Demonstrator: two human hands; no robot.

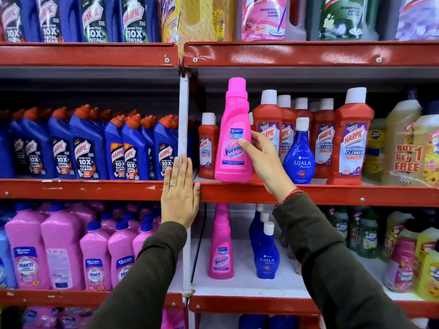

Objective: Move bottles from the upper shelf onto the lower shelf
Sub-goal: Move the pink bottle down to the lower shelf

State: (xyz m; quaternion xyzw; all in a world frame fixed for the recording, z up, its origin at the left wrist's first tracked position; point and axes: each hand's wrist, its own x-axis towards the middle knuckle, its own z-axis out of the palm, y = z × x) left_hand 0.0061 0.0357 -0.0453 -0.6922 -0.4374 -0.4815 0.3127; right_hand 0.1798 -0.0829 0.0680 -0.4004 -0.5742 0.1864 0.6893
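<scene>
pink bottle (234,138): glossy plastic | shelf edge (308,193): chipped painted metal

A shop aisle; red metal shelving (308,54) stacked in tiers above and below the left hand (179,194); crowded rows of blue Harpic bottles (85,144) left of it; a "Buy 1 Get 1 Free" pack (406,150) far to its right.

Store shelving fills the view: red metal shelf edges (308,54) with screws, chipped paint. A white upright post (183,119) divides two bays. Left of the post, grey shelf undersides; right of it, white shelf boards (237,283). Bright, even lighting.
</scene>
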